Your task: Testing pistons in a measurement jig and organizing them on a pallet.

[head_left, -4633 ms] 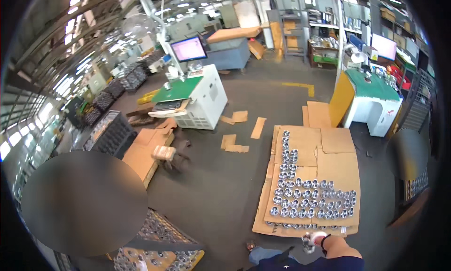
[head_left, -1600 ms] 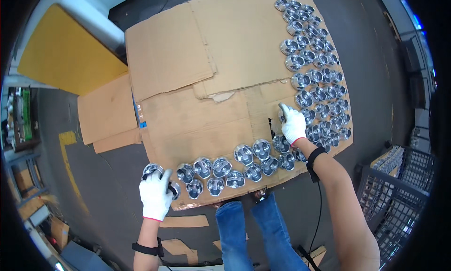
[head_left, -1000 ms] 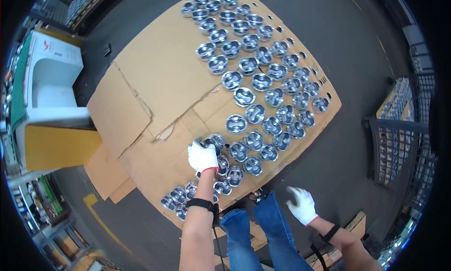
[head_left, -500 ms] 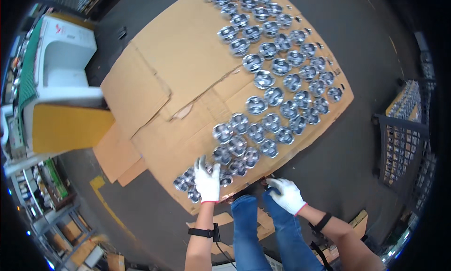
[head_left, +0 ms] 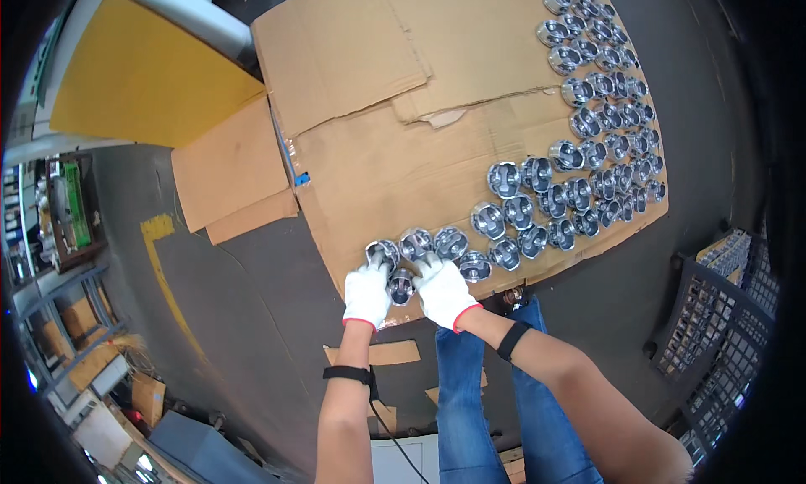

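Shiny metal engine pistons stand in staggered rows on a cardboard-covered surface. My left hand, in a white glove with a red cuff, has its fingers bent onto a piston at the near left end of the group. Just right of it, my right hand, gloved alike, curls its fingers at the near edge of another piston. Between the two hands sits a lone piston, and a further piston stands beyond my right fingertips. My fingertips are partly hidden among the metal.
A yellow panel and a loose cardboard flap adjoin the surface's left side. At the right stands a dark mesh cart holding rows of metal parts. Cardboard scraps lie on the floor by my legs.
My right hand has come up from beside my knee to the pistons, next to my left hand. The view has shifted, and the near left pistons now stand more spread out.
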A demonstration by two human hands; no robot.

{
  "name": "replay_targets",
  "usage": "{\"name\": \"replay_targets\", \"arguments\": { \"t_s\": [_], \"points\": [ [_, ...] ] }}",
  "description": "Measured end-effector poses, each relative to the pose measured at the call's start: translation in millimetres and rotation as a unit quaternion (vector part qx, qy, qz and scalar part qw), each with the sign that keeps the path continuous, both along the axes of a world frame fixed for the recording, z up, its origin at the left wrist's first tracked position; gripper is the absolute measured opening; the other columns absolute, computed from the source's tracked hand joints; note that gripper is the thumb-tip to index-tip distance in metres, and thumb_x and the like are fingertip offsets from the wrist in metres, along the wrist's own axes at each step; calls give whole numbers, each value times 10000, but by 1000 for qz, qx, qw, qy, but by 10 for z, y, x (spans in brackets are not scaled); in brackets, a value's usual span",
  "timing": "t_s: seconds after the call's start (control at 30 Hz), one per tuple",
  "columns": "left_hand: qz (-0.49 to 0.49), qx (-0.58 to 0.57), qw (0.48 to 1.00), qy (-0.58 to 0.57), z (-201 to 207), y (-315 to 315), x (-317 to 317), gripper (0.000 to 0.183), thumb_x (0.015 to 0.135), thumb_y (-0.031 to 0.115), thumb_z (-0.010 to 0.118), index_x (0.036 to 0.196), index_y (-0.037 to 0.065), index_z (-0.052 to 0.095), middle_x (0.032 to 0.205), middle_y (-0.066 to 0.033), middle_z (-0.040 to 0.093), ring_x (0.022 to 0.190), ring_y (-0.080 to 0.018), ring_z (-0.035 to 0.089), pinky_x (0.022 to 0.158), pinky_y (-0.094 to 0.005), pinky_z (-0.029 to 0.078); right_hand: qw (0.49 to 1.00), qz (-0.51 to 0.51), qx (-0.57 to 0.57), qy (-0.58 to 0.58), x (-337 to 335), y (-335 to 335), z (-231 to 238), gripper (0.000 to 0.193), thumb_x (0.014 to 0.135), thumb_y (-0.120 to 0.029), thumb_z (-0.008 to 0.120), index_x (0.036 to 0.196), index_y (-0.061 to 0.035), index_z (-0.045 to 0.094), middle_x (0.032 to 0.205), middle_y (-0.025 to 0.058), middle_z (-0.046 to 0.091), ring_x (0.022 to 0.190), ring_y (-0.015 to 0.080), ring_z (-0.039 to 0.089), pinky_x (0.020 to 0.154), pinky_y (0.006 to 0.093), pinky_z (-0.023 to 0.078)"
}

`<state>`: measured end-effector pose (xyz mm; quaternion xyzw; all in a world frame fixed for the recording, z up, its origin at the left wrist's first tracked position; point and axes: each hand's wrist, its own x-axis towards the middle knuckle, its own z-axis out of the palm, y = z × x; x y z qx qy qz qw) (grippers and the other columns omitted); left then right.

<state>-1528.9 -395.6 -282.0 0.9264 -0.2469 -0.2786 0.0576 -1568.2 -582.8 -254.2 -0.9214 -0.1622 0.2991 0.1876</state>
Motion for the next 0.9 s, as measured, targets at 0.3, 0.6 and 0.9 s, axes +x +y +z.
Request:
{"name": "replay_targets", "arguments": {
  "t_s": [0.3, 0.6, 0.9],
  "points": [
    [-36, 9, 999, 11, -119, 73, 1, 309, 768, 121, 672, 1069, 51, 674, 1173, -143, 630, 1024, -315, 615, 857, -432, 501, 992, 26, -124, -29, -44, 77, -155, 347, 870, -150, 544, 1152, 6, 675, 1335, 182, 556, 1266, 330, 490, 950, 406, 428],
    [-33, -25, 999, 20, 313, 94, -149, 418, 769, 163, 677, 1180, 97, 631, 1269, -147, 595, 1086, -346, 608, 910, -471, 491, 995, -35, -46, -83, -246, 102, 11, 344, 833, -152, 567, 1158, -97, 665, 1131, 150, 651, 997, 290, 618, 827, 408, 462],
    [235, 202, 903, 299, 1059, 894, -2972, 488, 960, 395, 419, 1261, 90, 653, 1344, -202, 595, 1220, -375, 583, 1056, -457, 437, 978, -163, -27, 125, -2375, -1911, 1015, 401, 845, -313, 580, 1199, -145, 668, 1102, 136, 690, 1038, 336, 641, 919, 479, 486]
  ]
}}
